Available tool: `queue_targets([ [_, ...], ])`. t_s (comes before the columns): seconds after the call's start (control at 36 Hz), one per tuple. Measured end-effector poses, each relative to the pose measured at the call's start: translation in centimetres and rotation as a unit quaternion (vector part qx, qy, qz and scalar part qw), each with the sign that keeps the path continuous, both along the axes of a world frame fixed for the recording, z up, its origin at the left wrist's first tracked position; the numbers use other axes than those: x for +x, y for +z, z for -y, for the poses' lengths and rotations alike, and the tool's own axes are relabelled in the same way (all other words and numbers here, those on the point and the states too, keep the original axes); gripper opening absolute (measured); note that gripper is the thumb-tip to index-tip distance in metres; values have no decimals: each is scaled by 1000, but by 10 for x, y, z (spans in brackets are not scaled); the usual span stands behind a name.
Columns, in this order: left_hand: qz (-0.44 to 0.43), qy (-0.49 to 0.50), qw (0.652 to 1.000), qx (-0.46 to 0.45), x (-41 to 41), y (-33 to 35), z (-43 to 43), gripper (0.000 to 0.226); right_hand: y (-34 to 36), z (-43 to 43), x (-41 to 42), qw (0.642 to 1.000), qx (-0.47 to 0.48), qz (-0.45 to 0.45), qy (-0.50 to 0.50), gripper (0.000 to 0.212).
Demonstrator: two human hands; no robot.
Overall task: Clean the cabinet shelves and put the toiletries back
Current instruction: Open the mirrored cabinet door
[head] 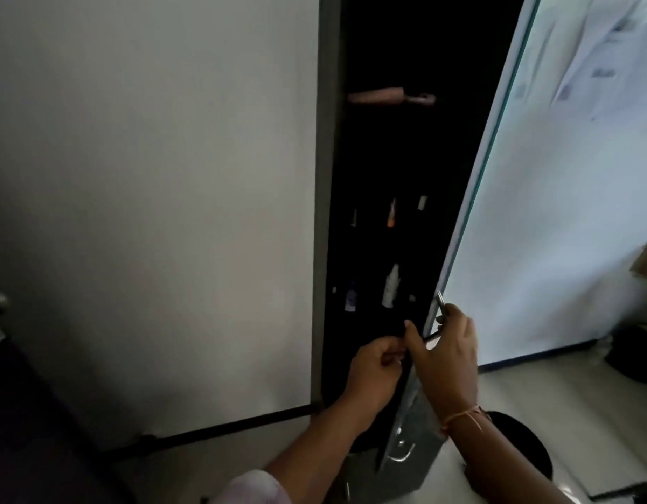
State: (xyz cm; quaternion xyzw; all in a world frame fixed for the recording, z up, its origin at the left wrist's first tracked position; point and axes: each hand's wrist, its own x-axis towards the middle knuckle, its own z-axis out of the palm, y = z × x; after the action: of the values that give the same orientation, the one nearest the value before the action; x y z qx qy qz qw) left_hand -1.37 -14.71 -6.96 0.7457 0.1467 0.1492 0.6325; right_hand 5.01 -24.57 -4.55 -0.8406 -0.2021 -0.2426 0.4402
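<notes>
A tall, dark cabinet [405, 158] stands partly open, its mirror door [533, 212] swung toward me. Inside, dimly lit, are a white bottle [391, 291], an orange-tipped item [391, 216], a purple item [351, 300] and a pinkish object [387, 95] on a higher shelf. My right hand [449, 354] grips the door's lower edge by a small metal handle [440, 303]. My left hand [374, 369] is curled just inside that edge, touching the right thumb. Whatever it pinches is too dark to make out.
A plain pale wall [151, 176] fills the left. A dark pipe [224, 427] runs along its base. A round black opening [515, 449] sits in the white counter [569, 394] below my right wrist. A black object [635, 358] stands at the far right.
</notes>
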Motion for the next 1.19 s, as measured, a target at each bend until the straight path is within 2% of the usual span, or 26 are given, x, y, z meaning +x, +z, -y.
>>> queue_targets([
  [0.19, 24, -135, 989, 60, -1, 1, 33, 39, 2, 53, -10, 998, -12, 42, -35, 64],
  [0.31, 24, -112, 989, 93, 3, 3, 46, 37, 3, 79, -11, 997, -22, 35, -72, 60],
  [0.47, 30, -77, 975, 208, 14, 4, 50, 55, 11, 121, -3, 993, 17, -19, -119, 54],
  [0.64, 29, -104, 950, 293, 28, 9, 60, 69, 15, 170, 22, 990, 47, -48, -125, 55],
  [0.86, 28, -107, 941, 319, 40, 11, 84, 75, 22, 205, 40, 992, 9, -41, -123, 72],
  [1.0, 17, -89, 941, 326, 46, 13, 96, 77, 20, 217, 51, 990, -29, 11, -141, 80],
  [1.11, 11, -66, 941, 331, 48, 12, 108, 78, 15, 230, 65, 988, -47, 31, -146, 83],
  [1.19, 0, -48, 936, 349, 48, 10, 116, 78, 14, 236, 74, 987, -36, 27, -157, 76],
])
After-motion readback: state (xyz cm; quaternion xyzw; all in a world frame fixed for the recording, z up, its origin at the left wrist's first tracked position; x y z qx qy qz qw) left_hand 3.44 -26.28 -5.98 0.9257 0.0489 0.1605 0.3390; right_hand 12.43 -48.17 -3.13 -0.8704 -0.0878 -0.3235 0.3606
